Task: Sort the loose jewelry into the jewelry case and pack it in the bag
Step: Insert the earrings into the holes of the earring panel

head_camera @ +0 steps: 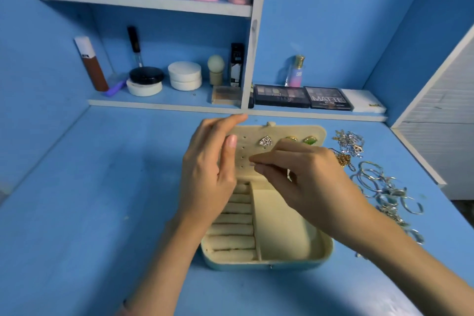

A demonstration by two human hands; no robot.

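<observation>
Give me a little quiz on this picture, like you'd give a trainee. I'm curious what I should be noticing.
1. True or false: the jewelry case lies shut on the table.
2. Where does the loose jewelry lie? A) left of the case B) right of the case C) inside the case
3. The left hand holds the lid, and the right hand pinches a small piece at the lid's holes. How many earrings show pinned on the lid?
Key: 1 false, it stands open; 2 B; 3 three.
</observation>
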